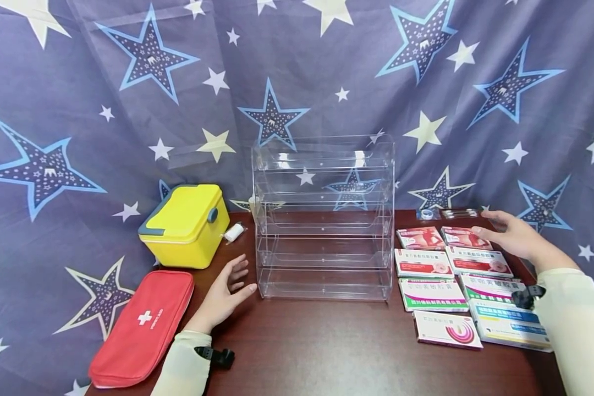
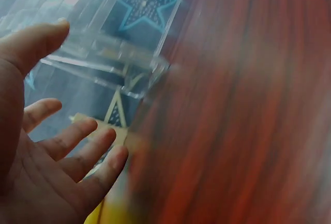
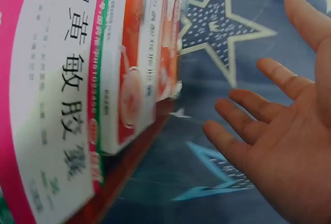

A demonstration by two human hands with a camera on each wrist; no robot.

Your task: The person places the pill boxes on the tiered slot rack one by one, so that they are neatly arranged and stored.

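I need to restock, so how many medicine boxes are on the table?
8, right of the clear rack, in two columns: left column; right column. More may lie stacked beneath.

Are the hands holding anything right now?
No. The left hand is open beside the clear rack, and the right hand is open above the medicine boxes.
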